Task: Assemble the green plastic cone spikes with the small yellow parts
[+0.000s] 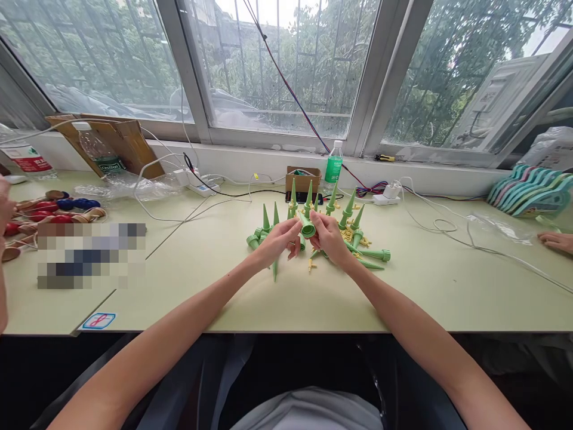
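Nearest, the left forearm (188,325) and the right forearm (400,313) are slanting inward over the near edge of the table (430,292), meeting in a wedge at the hands; whether they are resting on that edge, I cannot tell. Ahead, a loose yellow fitting (310,265) is lying just on the near side of the hands, where a drooping finger could be nudging it. Then, over the middle of the table, a green cone piece (308,226) is sitting between both hands, its wide, open end facing the near side. The left hand (281,240) is pinching it from one side between thumb and fingertips, its lower fingers curling loosely; the right hand (328,236) is gripping from the other, thumb on top and fingers bending beneath. Working it well is, I judge, calling for light, matched pressure: one hand steadying, the other turning about the piece's own axis, neither squashing the open rim. Keeping that mouth facing back is helping the eye check inside. Beyond, yellow parts (349,236) are lying among green spikes (348,210), several standing point up, so knuckles should be staying clear. Farther back, a small cardboard box (295,177) and a bottle (333,165) are standing near the window
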Demonstrator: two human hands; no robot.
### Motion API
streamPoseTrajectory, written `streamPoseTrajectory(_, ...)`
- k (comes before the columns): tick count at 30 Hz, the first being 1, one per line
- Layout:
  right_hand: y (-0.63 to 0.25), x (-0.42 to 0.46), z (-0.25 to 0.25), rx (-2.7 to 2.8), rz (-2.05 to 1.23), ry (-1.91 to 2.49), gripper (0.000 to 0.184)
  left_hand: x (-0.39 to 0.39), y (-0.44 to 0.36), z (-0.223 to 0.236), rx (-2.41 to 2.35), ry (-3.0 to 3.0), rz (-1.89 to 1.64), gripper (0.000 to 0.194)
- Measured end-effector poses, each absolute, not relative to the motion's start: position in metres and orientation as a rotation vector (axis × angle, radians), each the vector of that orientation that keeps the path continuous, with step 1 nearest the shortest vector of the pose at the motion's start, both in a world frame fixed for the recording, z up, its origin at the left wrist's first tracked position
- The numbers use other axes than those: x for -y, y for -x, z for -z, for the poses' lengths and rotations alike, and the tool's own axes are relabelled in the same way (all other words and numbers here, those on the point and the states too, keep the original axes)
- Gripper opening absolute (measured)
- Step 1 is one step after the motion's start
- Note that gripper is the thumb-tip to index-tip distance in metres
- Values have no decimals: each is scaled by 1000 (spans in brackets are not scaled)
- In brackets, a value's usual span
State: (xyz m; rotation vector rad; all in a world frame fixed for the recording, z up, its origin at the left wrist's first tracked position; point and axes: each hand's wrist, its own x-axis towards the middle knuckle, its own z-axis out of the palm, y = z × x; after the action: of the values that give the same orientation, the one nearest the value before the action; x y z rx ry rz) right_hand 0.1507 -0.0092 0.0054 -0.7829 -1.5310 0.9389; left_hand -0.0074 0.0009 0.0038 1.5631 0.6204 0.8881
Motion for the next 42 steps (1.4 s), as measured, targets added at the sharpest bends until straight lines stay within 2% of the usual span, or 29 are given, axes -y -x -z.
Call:
streamPoseTrajectory(8, -152, 8, -4, 1520, -943, 841, 53, 5, 7, -7, -647, -1654, -951, 33)
streamPoseTrajectory(31, -154, -2, 7, 1553, -871, 966, 55, 4, 3, -1, -758, -1887, -1092, 36)
streamPoseTrajectory(42, -153, -1, 3, 1552, -833, 1037, 55, -3, 1, 10, -812, -1975, -1214, 30)
